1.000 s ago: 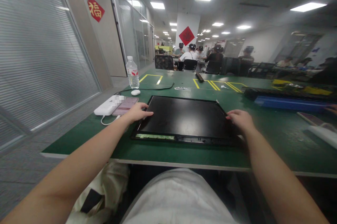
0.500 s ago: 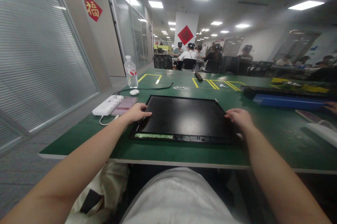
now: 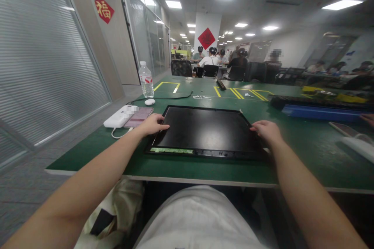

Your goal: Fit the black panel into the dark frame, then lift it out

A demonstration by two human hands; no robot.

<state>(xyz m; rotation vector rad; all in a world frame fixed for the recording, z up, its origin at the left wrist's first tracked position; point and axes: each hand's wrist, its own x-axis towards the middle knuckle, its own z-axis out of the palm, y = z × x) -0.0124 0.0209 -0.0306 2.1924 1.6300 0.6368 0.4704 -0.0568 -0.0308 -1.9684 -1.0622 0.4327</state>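
Holding at its two sides, the hands frame a black screen panel (image 3: 207, 128) that lies face up on the green table (image 3: 201, 170), between the left fingers and the right ones. The left hand (image 3: 153, 125) has its thumb laid over the near-left border and its other fingers along the outer edge; whether they hook underneath and truly clamp it I cannot tell. The right hand (image 3: 266, 130) has thumb and fingers drawn together at the opposite edge, seemingly pinching it

Very little has changed over the last second: the view has shifted slightly, while panel and both hands keep the same places relative to each other. That suggests a steadying or seating hold rather than a lift, though slight pressure (too small to see here) could be going on

Nearer the wearer than both sets of fingers, a green strip (image 3: 172, 150) runs along the left part of the panel's lower border. Just left of the left fingers lie a phone (image 3: 139, 117) and a white power bank (image 3: 118, 116); beyond them stand a small white case (image 3: 150, 101) and a water bottle (image 3: 146, 81). Well right of the right fingers is a blue tray (image 3: 318, 113)
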